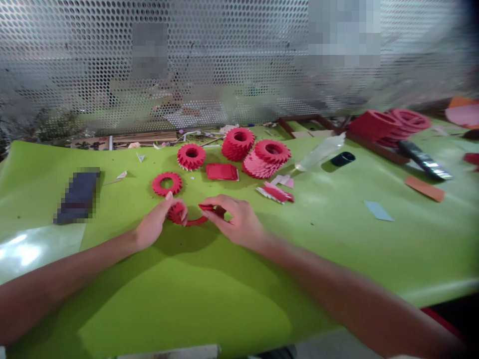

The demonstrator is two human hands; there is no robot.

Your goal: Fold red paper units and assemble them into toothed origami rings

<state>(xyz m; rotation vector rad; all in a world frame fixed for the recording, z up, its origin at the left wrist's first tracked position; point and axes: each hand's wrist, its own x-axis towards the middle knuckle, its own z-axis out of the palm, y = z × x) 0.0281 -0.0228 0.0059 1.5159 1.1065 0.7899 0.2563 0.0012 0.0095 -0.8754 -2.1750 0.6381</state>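
Note:
A curved strip of folded red paper pieces [194, 222] stretches between my two hands, bowed toward me. My left hand [155, 222] grips its toothed left end, with the fingers partly curled round it. At the other end, the thumb and fingers of my right hand [235, 219] pinch the strip. Just beyond my left hand lies a finished-looking red paper ring [167, 184] with a toothed edge. Behind my hands sits a flat stack of red paper pieces [222, 172]. Further back stand stacks of toothed red rings [238, 143], one of them [267, 158] leaning with pink sides.
A dark pixelated object [78, 195] lies at left. To the right are loose toothed strips [276, 192], a clear plastic bottle-like item [321, 152], a black cylinder [343, 159], a box cutter-like tool [424, 159] and paper slips [424, 189]. A perforated metal panel [232, 65] rises behind the green table.

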